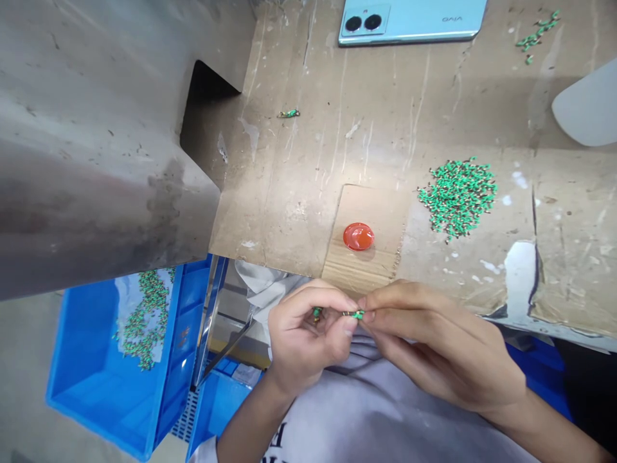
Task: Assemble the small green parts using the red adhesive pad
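- Broadly, the worn worktop (308,161) stretches before me.
- To its left, a blue bin (96,347) holds strewn green pieces (149,315).
- My right hand (443,341), fingers extended, and my curled left hand (308,341) pinch one part together.
- Rightward lies a green heap (457,196).
- A red dish (358,237) sits left of it.
- Smallest, that green part (357,314) is between my fingertips, near the worktop's edge.

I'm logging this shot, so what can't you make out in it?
In the head view:
Green pieces in the left hand: partly hidden by its curled grip.
Phone: cut off by the top edge.
White object: cut off by the right edge.
Shirt lettering: cut off by the bottom edge.
Green pile: pieces too small to count.
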Motion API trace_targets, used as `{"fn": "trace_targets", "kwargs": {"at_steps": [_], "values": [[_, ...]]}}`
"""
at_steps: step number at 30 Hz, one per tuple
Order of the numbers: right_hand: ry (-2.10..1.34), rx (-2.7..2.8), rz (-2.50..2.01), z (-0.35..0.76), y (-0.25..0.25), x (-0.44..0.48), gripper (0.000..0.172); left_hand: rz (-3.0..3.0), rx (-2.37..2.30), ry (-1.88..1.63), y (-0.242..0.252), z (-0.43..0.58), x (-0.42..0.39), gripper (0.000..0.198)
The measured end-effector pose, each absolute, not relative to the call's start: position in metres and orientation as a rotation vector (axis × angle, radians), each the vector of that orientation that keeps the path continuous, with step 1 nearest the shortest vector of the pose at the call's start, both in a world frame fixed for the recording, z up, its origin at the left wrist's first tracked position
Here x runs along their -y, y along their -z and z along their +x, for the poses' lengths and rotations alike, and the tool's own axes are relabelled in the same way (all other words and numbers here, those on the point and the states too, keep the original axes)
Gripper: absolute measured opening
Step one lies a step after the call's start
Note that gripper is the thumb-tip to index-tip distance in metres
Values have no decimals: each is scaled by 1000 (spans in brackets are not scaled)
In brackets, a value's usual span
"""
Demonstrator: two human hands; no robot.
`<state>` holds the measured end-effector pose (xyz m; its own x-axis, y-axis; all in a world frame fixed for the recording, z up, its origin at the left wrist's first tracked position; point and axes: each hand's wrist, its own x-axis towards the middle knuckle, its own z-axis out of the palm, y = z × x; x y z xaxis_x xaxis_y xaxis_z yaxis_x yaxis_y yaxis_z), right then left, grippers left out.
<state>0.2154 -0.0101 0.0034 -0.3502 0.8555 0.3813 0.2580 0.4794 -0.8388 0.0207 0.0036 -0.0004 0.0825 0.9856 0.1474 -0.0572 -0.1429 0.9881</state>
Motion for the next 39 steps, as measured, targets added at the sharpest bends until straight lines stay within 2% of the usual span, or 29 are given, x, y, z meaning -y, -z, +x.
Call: {"fn": "trace_targets", "kwargs": {"at_steps": [6, 12, 17, 32, 39], "values": [[-888, 1839, -908, 216, -4, 9, 18, 1328, -1015, -1262, 0, 20, -4, 17], [-883, 1756, -923, 214, -8, 1, 30, 1387, -1053, -1159, -8, 17, -2, 9], [-888, 1734, -909, 216, -8, 2, 30, 1451, -1052, -1173, -11, 18, 0, 5], [-878, 1837, -919, 217, 0, 7, 32, 1570, -1152, -1183, -19, 22, 2, 14], [-923, 1805, -921, 214, 0, 9, 27, 1469, -1122, -1175, -16, 23, 2, 17]]}}
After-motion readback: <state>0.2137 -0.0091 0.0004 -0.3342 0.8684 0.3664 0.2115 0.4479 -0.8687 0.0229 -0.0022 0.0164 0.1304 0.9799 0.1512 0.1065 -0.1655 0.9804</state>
